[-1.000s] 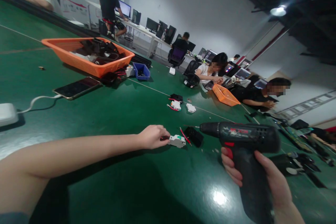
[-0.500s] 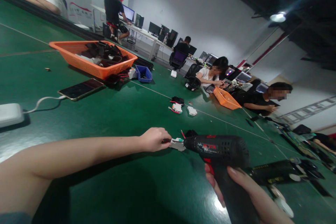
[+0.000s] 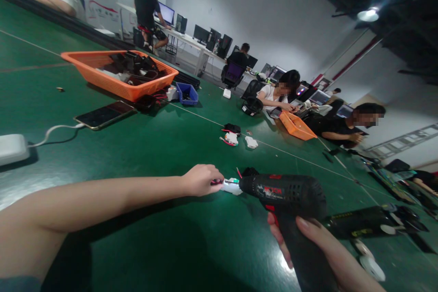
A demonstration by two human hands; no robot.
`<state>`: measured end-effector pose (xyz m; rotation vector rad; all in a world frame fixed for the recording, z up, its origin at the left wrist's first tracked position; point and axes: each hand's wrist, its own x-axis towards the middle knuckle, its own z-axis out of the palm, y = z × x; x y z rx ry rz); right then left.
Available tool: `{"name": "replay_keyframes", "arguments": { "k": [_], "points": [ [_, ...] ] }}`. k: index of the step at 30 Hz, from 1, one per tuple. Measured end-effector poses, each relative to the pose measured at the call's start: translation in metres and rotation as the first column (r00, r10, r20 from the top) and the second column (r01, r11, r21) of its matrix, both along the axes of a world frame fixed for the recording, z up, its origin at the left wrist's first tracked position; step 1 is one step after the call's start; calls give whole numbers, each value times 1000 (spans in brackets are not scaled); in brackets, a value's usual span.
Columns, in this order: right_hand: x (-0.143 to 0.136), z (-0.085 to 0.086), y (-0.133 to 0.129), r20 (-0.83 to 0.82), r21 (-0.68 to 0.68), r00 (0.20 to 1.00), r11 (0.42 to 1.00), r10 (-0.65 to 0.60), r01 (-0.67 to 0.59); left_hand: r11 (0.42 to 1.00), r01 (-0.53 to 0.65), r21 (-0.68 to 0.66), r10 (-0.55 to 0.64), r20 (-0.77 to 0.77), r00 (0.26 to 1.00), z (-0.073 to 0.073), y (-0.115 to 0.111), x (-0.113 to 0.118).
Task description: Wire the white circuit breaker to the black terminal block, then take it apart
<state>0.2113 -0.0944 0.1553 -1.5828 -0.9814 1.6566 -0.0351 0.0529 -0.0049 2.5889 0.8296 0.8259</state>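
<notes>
**Lining up the drill (image 3: 290,194) with the white module (image 3: 232,186)**

A second ago my right hand (image 3: 325,242) held the drill off to the right, its bit well apart from the module. Now the chuck (image 3: 247,186) stands right at the module's right end, with the thin bit (image 3: 232,181) reaching left along its upper side. Since half a second ago the drill has hardly shifted. I take that to mean the approach is over and the tool is at its working spot, though I cannot tell whether the tip is seated in anything.

My right hand is wrapped round the grip, fingers by the red trigger (image 3: 270,208); whether they press it does not show. My left hand (image 3: 204,179) is drawn into a pinch, thumb and fingers closed on the module's left end, which I judge steadies it against the bit. The module lies between my hands, low over the green table (image 3: 171,146).

Just beyond the chuck sit a black part (image 3: 250,171) and a red wire (image 3: 239,172), both partly hidden. Farther off lie a white piece with a red lead (image 3: 232,138) and, just right of it, a plain white piece (image 3: 251,142).
</notes>
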Motion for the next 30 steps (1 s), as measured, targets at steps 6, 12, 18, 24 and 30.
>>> {"name": "replay_keyframes", "arguments": {
  "k": [6, 12, 18, 24, 30],
  "points": [
    [3, -1, 1, 13, 12, 999, 999, 35, -35, 1000, -2, 3, 2, 0, 1000, -2, 0, 1],
    [5, -2, 2, 10, 1, 998, 999, 54, -54, 1000, 1, 9, -2, 19, 1000, -3, 1, 1],
    [4, -1, 1, 2, -4, 999, 999, 41, -41, 1000, -10, 2, 10, 0, 1000, -4, 1, 1],
    [3, 0, 1, -11, 1, 998, 998, 56, -56, 1000, -5, -4, 5, -2, 1000, -3, 1, 1],
    [2, -1, 1, -27, 13, 998, 998, 63, -63, 1000, -3, -3, 3, -11, 1000, -1, 1, 0]
  ]
}}
